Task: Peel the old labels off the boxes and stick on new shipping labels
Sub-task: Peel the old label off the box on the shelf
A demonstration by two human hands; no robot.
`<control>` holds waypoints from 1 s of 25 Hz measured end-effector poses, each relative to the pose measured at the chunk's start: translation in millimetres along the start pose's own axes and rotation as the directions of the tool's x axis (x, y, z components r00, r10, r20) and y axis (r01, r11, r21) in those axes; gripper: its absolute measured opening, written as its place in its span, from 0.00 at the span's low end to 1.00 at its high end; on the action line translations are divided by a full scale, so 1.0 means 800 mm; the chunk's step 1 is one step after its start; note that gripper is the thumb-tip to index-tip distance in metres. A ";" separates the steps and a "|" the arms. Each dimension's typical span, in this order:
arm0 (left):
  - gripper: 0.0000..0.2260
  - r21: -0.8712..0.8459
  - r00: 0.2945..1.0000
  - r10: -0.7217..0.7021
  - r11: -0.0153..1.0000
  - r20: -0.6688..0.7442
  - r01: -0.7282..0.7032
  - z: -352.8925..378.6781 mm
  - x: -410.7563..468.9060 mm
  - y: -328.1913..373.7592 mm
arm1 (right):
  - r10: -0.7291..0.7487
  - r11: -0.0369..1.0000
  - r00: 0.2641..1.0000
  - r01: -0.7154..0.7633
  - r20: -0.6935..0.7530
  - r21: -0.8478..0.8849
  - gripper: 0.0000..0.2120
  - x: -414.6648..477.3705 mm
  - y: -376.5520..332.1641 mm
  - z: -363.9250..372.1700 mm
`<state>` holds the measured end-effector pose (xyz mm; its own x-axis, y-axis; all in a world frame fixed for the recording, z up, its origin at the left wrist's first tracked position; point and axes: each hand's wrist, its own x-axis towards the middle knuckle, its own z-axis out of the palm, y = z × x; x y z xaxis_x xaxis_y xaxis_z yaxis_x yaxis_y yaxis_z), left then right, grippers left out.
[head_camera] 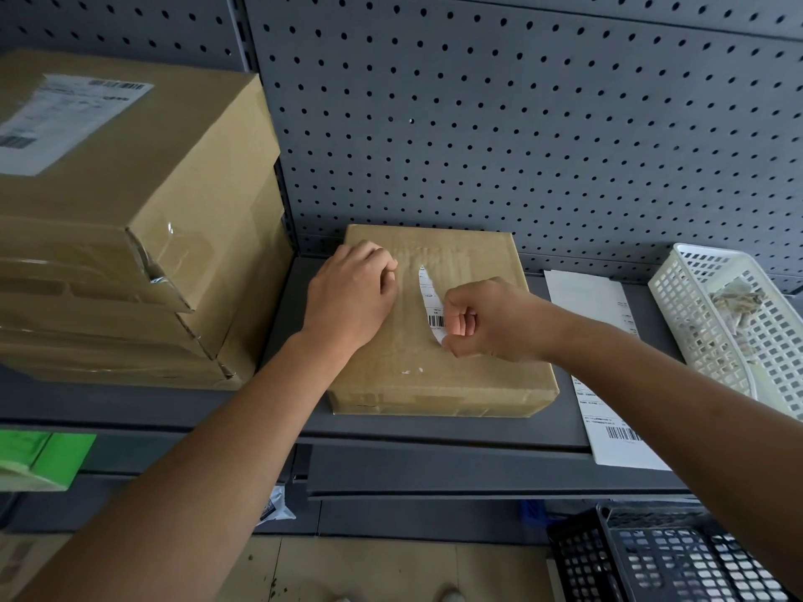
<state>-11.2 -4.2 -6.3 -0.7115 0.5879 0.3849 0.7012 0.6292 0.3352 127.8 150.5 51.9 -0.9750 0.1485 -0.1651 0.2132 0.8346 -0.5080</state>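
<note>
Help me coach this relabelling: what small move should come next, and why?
Probably pull the label strip off the box with the right hand: its grip pinches the strip's near end, and the left hand rests on the box, steadying it.

So my box (439, 367) is plain brown cardboard, same brown as the stack (182, 202). The label (428, 293) is white with black print and a black barcode, and the sheet (608, 427) is white with a black barcode too. Shelf (434, 430) is dark grey, and the pegboard (521, 123) is grey, dotted with rows of dark holes. Basket (695, 306) is white lattice, crate (578, 553) is black lattice, and the thing (48, 454) low on my left is bright green.
</note>
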 end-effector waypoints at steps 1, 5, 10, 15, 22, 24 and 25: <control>0.07 -0.001 1.000 0.000 1.000 -0.002 0.000 0.000 0.000 0.000 | -0.002 1.000 0.999 0.002 -0.040 0.005 0.07 0.000 0.002 0.001; 0.07 0.006 1.000 0.002 1.000 0.000 -0.002 0.000 0.001 0.000 | -0.015 0.997 1.000 0.016 -0.012 0.075 0.08 -0.004 0.004 -0.002; 0.07 0.011 1.000 0.000 1.000 0.004 0.000 0.000 0.001 0.000 | -0.036 0.999 0.998 0.035 -0.045 -0.013 0.06 0.000 0.002 0.005; 0.07 0.015 1.000 0.004 1.000 0.004 -0.004 0.000 0.001 -0.001 | 0.000 0.996 0.995 0.009 -0.100 0.094 0.06 -0.006 0.003 0.003; 0.07 0.018 1.000 0.007 1.000 0.007 -0.007 -0.001 0.000 0.001 | 0.030 0.999 0.997 -0.028 -0.074 0.022 0.05 -0.004 -0.005 0.009; 0.07 0.018 1.000 0.005 1.000 0.006 -0.005 -0.002 0.001 0.001 | 0.026 0.998 0.992 -0.019 -0.127 0.054 0.07 -0.007 -0.002 0.008; 0.07 0.017 1.000 0.004 1.000 0.006 -0.004 -0.002 0.000 0.002 | 0.025 0.996 0.991 -0.013 -0.133 0.085 0.07 -0.010 -0.002 0.006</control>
<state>-10.4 -3.9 -4.4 -0.7091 0.5936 0.3806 0.7032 0.6353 0.3192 135.6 145.3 49.7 -0.9691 0.2383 -0.0636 0.2307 0.7845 -0.5756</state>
